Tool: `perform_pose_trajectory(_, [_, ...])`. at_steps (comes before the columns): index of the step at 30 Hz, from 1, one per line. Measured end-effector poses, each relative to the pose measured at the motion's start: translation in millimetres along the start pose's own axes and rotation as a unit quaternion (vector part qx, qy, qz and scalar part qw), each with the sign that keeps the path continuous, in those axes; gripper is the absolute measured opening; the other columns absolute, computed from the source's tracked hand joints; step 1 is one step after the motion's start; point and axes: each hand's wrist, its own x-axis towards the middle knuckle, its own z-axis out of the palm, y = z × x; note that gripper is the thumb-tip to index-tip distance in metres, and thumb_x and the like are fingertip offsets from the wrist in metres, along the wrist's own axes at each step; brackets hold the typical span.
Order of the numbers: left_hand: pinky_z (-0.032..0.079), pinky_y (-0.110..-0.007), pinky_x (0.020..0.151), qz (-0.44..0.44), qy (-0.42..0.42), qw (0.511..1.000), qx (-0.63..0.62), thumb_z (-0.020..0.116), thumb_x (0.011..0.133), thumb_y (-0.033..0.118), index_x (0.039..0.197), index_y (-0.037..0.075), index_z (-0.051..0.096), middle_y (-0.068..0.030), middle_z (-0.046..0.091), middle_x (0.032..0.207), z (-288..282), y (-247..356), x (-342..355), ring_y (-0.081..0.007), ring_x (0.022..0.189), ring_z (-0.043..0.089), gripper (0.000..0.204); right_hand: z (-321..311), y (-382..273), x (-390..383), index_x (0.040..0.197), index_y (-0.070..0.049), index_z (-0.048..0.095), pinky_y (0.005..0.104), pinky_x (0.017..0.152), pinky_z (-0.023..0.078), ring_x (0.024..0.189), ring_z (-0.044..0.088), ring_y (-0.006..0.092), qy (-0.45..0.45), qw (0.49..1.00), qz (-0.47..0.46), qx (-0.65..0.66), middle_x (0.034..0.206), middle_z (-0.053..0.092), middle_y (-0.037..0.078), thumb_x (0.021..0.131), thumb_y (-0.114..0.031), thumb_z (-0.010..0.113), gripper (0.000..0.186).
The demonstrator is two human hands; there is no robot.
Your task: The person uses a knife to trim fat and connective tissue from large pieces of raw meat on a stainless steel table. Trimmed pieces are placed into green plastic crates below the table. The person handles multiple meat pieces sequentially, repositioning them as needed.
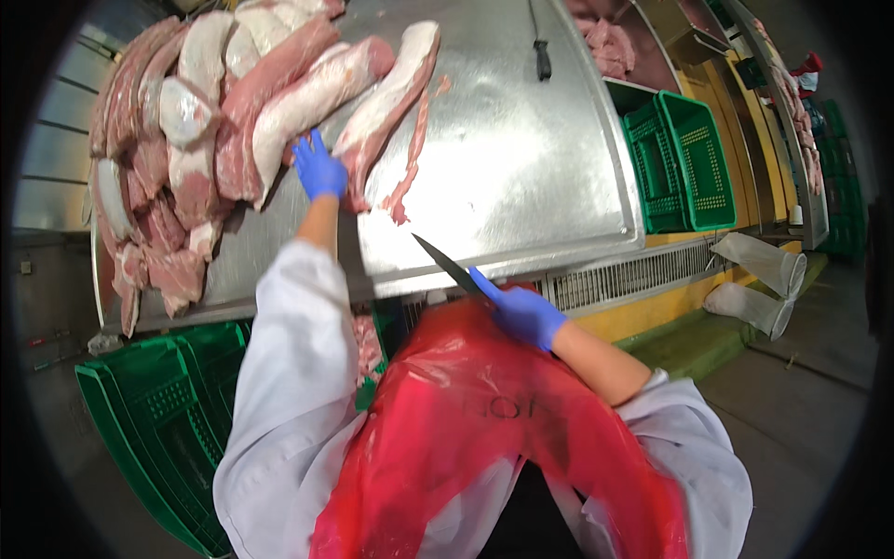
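My left hand, in a blue glove, reaches over the steel table with its fingers stretched out. The fingertips touch the near end of a long pork loin with a white fat layer. Just right of that hand lies another loin, and beside it a thin reddish strip of meat. My right hand, gloved in blue too, is closed round the handle of a knife close to the table's front edge. The dark blade points up and to the left, toward the strip. The knife's handle is mostly hidden by the fingers.
Several meat pieces are heaped on the left of the steel table. A second tool with a black handle lies at the back. Green crates stand at the right and below left. Meat fills a bin at back right.
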Motion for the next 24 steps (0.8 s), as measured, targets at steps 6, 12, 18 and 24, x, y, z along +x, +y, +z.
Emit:
perform_pose_trajectory(6, [0.021,-0.054,0.125,0.253,-0.051,0.945,-0.201,0.067,0.086,0.029,0.157,-0.003,0.031,-0.0322,0.030,0.161,-2,97,-128,-0.0483,0.152,0.026,0.086,-93,10,-90,0.167,-0.027,0.001,0.0480,0.067,0.055,0.063,0.066,0.0409,0.037,0.951,0.228,0.204,0.084,0.068,0.028,0.101,-0.012,0.054,0.086])
perform_pose_trajectory(12, [0.029,-0.051,0.122,0.208,0.051,0.948,-0.236,0.069,0.085,0.025,0.155,0.000,0.039,-0.0316,0.037,0.158,55,197,7,-0.0474,0.147,0.034,0.080,-140,51,-137,0.167,-0.026,0.002,0.0406,0.065,0.057,0.056,0.066,0.0278,0.107,0.891,0.316,0.309,0.085,0.070,0.019,0.102,-0.019,0.058,0.086])
perform_pose_trajectory(18, [0.046,-0.052,0.095,0.191,0.053,0.959,-0.203,0.066,0.087,0.013,0.106,0.007,0.068,-0.0218,0.062,0.115,76,279,69,-0.0425,0.107,0.057,0.020,-188,86,-175,0.167,-0.027,0.001,0.0364,0.062,0.055,0.055,0.063,0.0213,0.153,0.870,0.358,0.302,0.069,0.066,0.012,0.102,-0.020,0.058,0.087])
perform_pose_trajectory(24, [0.054,-0.051,0.078,0.256,0.012,0.950,-0.178,0.064,0.093,0.019,0.086,0.007,0.066,-0.0175,0.063,0.093,74,285,4,-0.0379,0.091,0.062,0.014,-200,131,-179,0.167,-0.027,0.003,0.0351,0.059,0.054,0.054,0.062,0.0187,0.169,0.865,0.337,0.331,0.071,0.067,0.012,0.101,-0.020,0.060,0.088])
